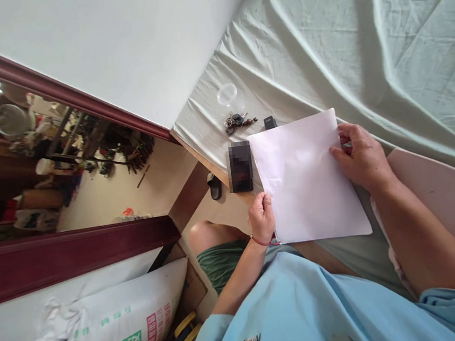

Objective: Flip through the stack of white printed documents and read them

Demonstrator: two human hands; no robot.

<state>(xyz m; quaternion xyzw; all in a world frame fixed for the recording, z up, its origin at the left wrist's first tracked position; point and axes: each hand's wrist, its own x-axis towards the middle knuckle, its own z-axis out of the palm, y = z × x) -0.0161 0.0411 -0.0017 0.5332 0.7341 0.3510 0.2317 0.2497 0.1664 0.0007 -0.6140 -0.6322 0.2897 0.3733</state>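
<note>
A white sheet of paper (307, 183), blank on the side facing me, is held up in front of my body. My left hand (262, 217) pinches its lower left edge, thumb on top. On the opposite side, my right hand (359, 153) grips the right edge between thumb and fingers, near the upper corner. Whether it is one sheet or a thin stack, I cannot tell. Just left of the paper lies a dark phone-like object (245, 165), partly pixelated. A small black box (270, 122) shows behind the paper's top edge.
Keys (238, 121) and a clear plastic cup (229, 97) lie on the pale green cloth (320, 45). A pinkish-white board (444, 195) is at the right. On the floor are a dark slipper (214, 186) and a white printed sack (117, 325). A doorway opens at left.
</note>
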